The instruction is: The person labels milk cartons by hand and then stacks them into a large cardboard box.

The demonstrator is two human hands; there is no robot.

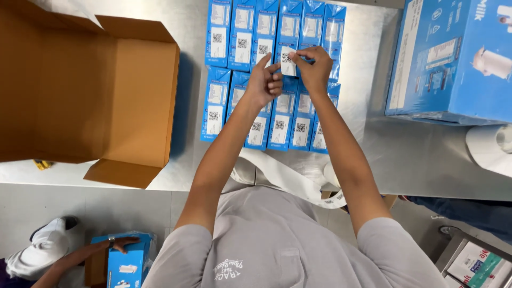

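Observation:
Two rows of small blue cartons [250, 32] lie flat on a steel table [416, 160], most with a white code sticker on them. My left hand [265, 81] and my right hand [313, 66] meet above the far row and together pinch a small white sticker [288, 61] over one carton. A white strip of sticker backing [288, 178] trails from the near table edge toward my body.
An open brown cardboard box [80, 90] stands at the left of the table. A large blue printed box [453, 58] sits at the right, a white paper roll [490, 146] beside it. Below left, another person's hand [124, 243] rests on a blue carton pack [125, 264].

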